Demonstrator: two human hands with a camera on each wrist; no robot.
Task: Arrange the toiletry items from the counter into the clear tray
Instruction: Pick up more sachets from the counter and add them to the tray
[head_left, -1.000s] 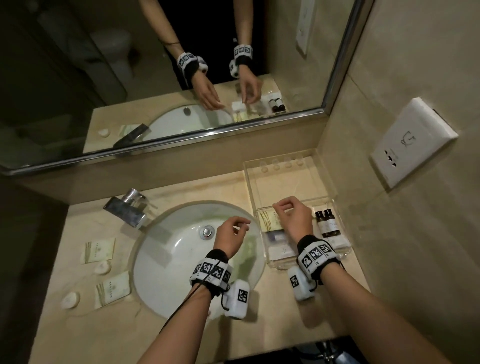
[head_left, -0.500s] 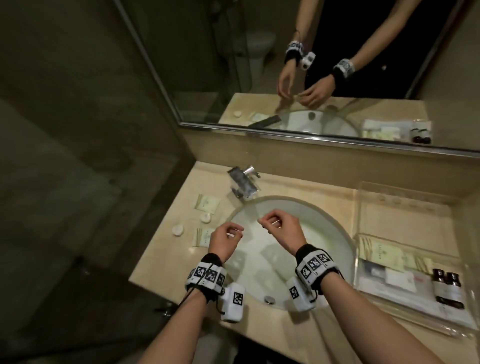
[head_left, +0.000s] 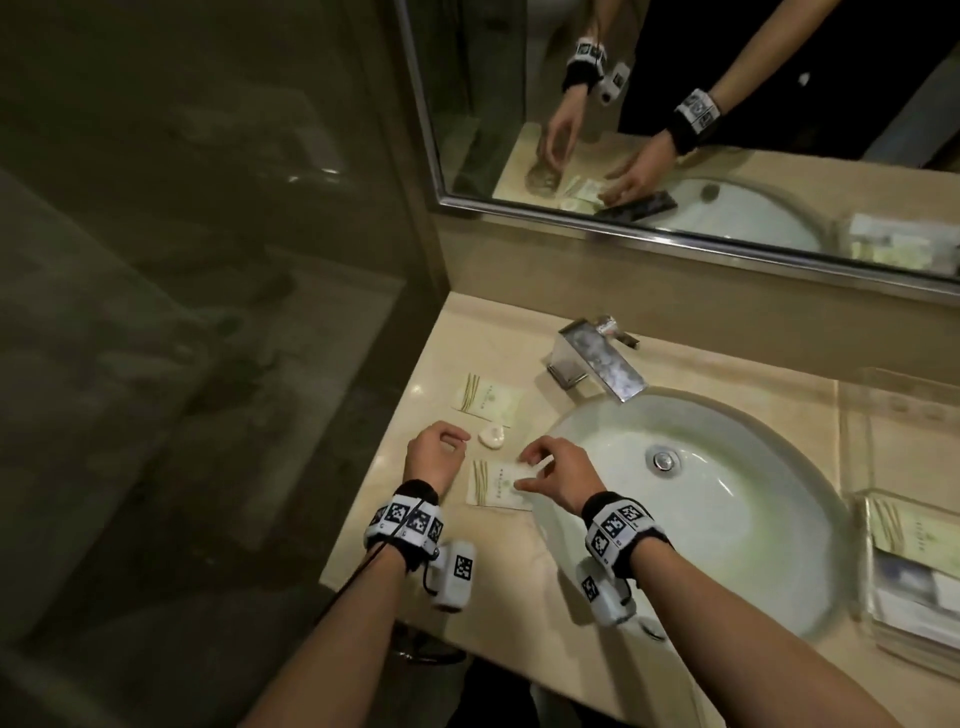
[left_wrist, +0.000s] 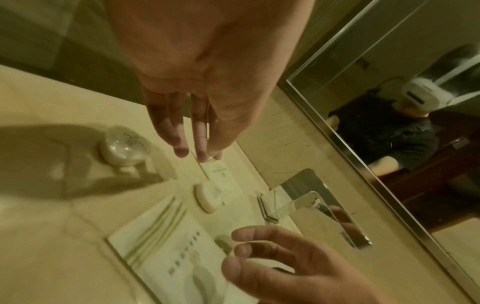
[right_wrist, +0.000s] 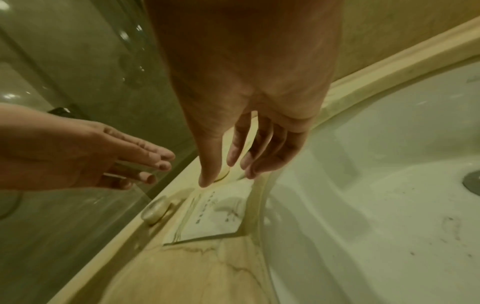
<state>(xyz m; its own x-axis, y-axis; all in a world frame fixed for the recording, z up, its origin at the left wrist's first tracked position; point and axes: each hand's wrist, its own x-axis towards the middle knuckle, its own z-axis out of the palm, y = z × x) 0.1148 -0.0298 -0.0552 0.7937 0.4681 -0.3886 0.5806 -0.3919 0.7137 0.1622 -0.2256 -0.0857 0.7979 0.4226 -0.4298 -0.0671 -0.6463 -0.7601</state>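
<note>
Beige marble counter (head_left: 498, 587), glossy. Flat white packet (head_left: 496, 483) with green stripes lies left of basin (head_left: 727, 499); right hand (head_left: 558, 473) above it, fingers loose. Left hand (head_left: 434, 452) relaxed, empty. Clear tray (head_left: 872, 582) far right.

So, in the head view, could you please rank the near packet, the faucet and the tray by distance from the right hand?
From the right hand:
1. Near packet, right under the fingers, left of the sink.
2. Faucet, behind the sink, by the mirror.
3. Tray, far right, across the sink.
</note>
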